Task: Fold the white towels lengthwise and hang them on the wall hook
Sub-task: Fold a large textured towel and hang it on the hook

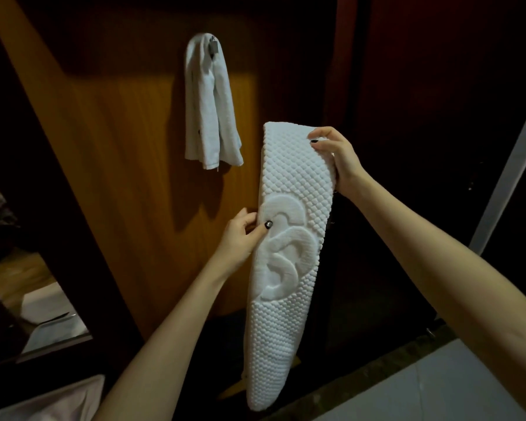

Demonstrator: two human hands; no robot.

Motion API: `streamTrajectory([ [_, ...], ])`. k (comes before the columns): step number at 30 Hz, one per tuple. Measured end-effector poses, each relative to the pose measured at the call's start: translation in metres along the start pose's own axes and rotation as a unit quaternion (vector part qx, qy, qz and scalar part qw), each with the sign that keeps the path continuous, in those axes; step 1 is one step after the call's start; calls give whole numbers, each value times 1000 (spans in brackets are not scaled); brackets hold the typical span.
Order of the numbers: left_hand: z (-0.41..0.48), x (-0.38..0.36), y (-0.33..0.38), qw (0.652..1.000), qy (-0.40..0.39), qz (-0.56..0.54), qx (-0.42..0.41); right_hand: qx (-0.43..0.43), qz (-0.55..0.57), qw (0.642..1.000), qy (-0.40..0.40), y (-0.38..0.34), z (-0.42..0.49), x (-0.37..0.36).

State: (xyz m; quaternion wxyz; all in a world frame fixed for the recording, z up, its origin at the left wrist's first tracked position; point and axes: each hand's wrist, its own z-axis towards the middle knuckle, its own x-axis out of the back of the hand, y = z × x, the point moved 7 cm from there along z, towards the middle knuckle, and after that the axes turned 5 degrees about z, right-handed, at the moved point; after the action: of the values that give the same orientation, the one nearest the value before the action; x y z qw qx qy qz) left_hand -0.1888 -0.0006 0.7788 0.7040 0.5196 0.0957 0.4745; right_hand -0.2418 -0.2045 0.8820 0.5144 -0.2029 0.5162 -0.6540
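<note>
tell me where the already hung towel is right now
In the head view the hung towel drapes over the wall hook on the wooden panel, upper centre, above and left of the patterned towel that the right hand grips.

This is a dim room in a home or guest lodging, probably next to a bathroom or wardrobe. A metal wall hook [213, 45] is fixed to a warm wood panel [119, 147], and a folded white towel [208, 117] hangs over it. To the right of the hook is dark reddish wood panelling [422, 86]. Below and to the right is a pale tiled floor [422, 390]. Just below the hook is a thick embossed towel [286, 314] with a waffle weave, of the hotel kind. Far below and to the left lies a pale cloth [58, 402].
</note>
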Motion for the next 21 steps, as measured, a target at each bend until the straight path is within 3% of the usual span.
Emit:
streamTrajectory([
  [4,1,15,0,999,48,6,4,22,-7,1000,-7,-4,5,-12],
  [8,1,25,3,995,28,-92,-11,27,-18,999,1,-1,9,-18],
  [10,4,28,0,995,-12,-103,-12,31,-22,999,8,1,12,-20],
  [13,6,20,-7,981,-140,-136,-6,54,-35,997,32,8,17,-24],
  [15,7,21,-15,979,-166,-120,-14,50,-28,997,46,16,20,-30],
  [17,7,25,-34,979,-151,-136,16,41,-14,997,62,21,24,-33],
  [21,-1,26,-84,964,-129,-174,155,36,8,998,49,22,36,-44],
])
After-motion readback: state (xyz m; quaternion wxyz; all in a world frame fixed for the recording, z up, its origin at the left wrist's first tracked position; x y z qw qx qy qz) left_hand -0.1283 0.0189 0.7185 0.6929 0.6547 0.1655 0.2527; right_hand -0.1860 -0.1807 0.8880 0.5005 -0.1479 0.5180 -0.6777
